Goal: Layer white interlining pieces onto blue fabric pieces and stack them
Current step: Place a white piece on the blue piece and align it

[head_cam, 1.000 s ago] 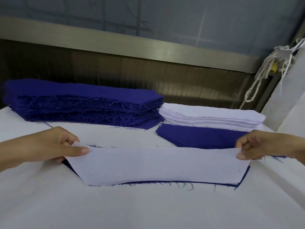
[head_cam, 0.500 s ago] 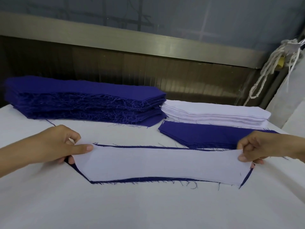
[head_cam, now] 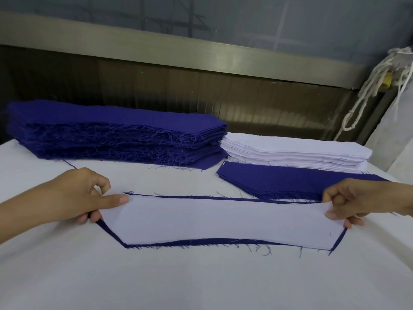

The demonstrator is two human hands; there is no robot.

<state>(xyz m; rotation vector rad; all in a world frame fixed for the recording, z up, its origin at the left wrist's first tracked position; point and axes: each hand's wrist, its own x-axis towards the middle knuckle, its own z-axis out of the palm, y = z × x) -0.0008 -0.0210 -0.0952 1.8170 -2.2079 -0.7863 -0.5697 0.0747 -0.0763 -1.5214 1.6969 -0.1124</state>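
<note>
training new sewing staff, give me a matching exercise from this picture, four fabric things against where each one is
1 tall blue stack
2 white stack
3 low blue stack
4 white piece

a pinched by left hand and right hand
b back left
c just in front of the white stack
d back right

Pairs: 1-b, 2-d, 3-c, 4-a

white interlining piece (head_cam: 223, 220) plain, blue fabric piece (head_cam: 201, 242) under it dark blue with frayed threads, tall blue stack (head_cam: 116, 135) same dark blue, white stack (head_cam: 295, 151), table cover (head_cam: 201, 280) plain white, off-white cord (head_cam: 366, 90), grey metal rail (head_cam: 178, 50)
</note>
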